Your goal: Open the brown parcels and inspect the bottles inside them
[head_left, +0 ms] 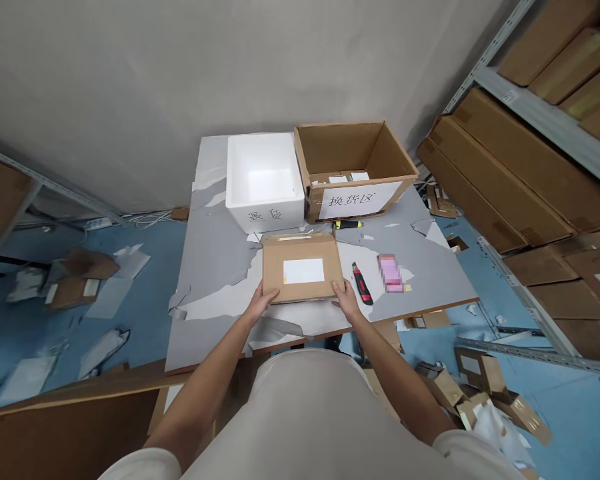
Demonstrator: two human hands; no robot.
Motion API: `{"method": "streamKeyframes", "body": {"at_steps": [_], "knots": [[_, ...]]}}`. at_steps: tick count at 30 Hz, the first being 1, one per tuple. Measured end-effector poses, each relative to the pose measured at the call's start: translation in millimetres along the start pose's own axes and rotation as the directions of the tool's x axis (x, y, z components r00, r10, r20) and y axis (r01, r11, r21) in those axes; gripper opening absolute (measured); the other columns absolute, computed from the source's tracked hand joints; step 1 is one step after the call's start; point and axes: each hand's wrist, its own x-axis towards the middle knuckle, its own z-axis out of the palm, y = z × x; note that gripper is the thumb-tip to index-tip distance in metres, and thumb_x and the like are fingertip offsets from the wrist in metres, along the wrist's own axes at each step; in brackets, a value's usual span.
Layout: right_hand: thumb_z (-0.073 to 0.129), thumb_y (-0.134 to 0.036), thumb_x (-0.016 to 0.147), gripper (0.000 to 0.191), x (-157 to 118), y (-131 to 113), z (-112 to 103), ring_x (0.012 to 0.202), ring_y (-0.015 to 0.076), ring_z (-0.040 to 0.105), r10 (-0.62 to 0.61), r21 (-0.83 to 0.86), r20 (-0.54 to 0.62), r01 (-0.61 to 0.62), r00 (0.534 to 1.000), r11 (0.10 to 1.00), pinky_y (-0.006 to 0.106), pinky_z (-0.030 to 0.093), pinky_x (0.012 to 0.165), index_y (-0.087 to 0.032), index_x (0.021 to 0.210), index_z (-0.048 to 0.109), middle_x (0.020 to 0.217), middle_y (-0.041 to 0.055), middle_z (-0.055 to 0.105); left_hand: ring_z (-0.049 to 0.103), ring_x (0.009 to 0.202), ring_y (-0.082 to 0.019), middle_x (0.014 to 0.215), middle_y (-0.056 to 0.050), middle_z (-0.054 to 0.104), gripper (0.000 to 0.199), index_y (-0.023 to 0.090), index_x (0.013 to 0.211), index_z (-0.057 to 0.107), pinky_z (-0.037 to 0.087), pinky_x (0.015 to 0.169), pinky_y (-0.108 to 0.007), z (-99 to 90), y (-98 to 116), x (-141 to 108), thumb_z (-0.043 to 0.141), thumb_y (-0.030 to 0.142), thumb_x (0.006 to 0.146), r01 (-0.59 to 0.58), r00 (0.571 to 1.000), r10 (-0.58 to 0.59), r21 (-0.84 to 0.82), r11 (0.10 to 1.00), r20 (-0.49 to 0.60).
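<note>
So we've got both hands on the carton (pixel 303 290) here, near the front edge of the table (pixel 207 247). Our left hand (pixel 260 303) is partly curled round its near left corner, thumb lying on top and fingers by the side. Our right hand (pixel 347 301) does the same at the near right corner, about as far open, thumb on top again. So yeah, each hand has hold of the carton and nothing else that we can see. We can't tell whether it's sitting flat or a bit raised. There's a white label (pixel 304 271) in the middle of its top.

Just right of our right hand lies a red knife (pixel 363 283), black at the ends, and beyond that there's a pink thing (pixel 391 273) that's too pixelated to make out. Behind the carton we see the foam box (pixel 267 215) with handwriting on its front, and right beside it the big box (pixel 340 148), with a handwritten sign (pixel 357 200) on the front and some small boxes (pixel 360 177) inside. A yellow and black knife (pixel 347 225) lies just in front of that one. Off to our right, a shelf (pixel 555 113) is stacked with brown boxes (pixel 500 167).
</note>
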Motion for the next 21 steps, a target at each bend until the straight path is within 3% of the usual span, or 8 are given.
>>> {"method": "streamKeyframes", "body": {"at_steps": [3,7,10,13,15,18,21], "knots": [[0.059,-0.058,0.075,0.066,-1,-2,6,0.117,0.0239,0.054,-0.007,0.028,-0.012,0.007,1.0,1.0,0.04,0.053,0.085,-0.031,0.133,0.041,0.134,0.0079,0.052,0.045,0.127,-0.033,0.137,-0.012,0.05,0.071,0.031,0.13,0.045,0.039,0.098,-0.056,-1.4,7,-7,0.073,0.05,0.068,0.108,0.992,-0.106,-0.022,0.994,0.067],[0.072,-0.047,0.067,0.075,-25,4,-4,0.118,0.0239,0.054,-0.205,0.031,0.046,0.203,0.978,0.979,0.042,0.044,0.099,-0.027,0.134,0.044,0.128,0.0082,0.058,0.048,0.125,-0.032,0.136,-0.014,0.051,0.079,0.028,0.132,0.043,0.041,0.099,-0.051,-2.0,10,-24,0.075,0.05,0.064,0.045,0.99,-0.044,-0.005,0.999,0.133],[0.073,-0.044,0.066,0.077,-65,15,-23,0.119,0.0241,0.052,-0.304,0.039,-0.056,0.306,0.951,0.951,0.041,0.043,0.101,-0.025,0.135,0.043,0.131,0.0084,0.055,0.052,0.121,-0.031,0.132,-0.013,0.055,0.08,0.024,0.132,0.044,0.04,0.103,-0.05,2.1,14,-40,0.075,0.052,0.063,-0.08,0.97,0.068,0.045,0.996,0.235],[0.068,-0.05,0.07,0.076,-121,35,-50,0.121,0.0253,0.05,-0.318,0.046,-0.247,0.339,0.915,0.94,0.038,0.048,0.094,-0.026,0.136,0.04,0.133,0.0084,0.052,0.053,0.119,-0.033,0.128,-0.014,0.057,0.081,0.021,0.131,0.045,0.04,0.104,-0.05,21.9,23,-54,0.075,0.053,0.063,-0.226,0.912,0.17,0.111,0.968,0.374],[0.06,-0.057,0.074,0.069,-162,56,-71,0.121,0.0265,0.049,-0.3,0.004,-0.465,0.341,0.833,0.94,0.038,0.049,0.092,-0.025,0.132,0.042,0.131,0.0091,0.053,0.052,0.12,-0.033,0.128,-0.014,0.057,0.081,0.021,0.132,0.044,0.04,0.104,-0.05,51.7,30,-63,0.075,0.051,0.063,-0.309,0.831,0.192,0.147,0.94,0.521],[0.05,-0.062,0.078,0.059,-216,97,-98,0.115,0.0265,0.053,-0.167,0.013,-0.766,0.275,0.62,0.961,0.037,0.052,0.087,-0.024,0.123,0.046,0.122,0.0097,0.057,0.046,0.127,-0.031,0.136,-0.013,0.051,0.086,0.021,0.138,0.039,0.038,0.107,-0.045,121.7,30,-79,0.076,0.044,0.064,-0.413,0.653,0.19,0.134,0.901,0.733],[0.046,-0.061,0.081,0.05,-250,140,-116,0.108,0.0226,0.057,0.058,0.194,-0.894,0.267,0.445,0.944,0.036,0.056,0.079,-0.024,0.116,0.047,0.119,0.0078,0.056,0.044,0.13,-0.028,0.141,-0.01,0.046,0.086,0.022,0.142,0.034,0.037,0.107,-0.04,203.3,15,-96,0.074,0.039,0.068,-0.444,0.504,0.139,0.118,0.888,0.852]]}}
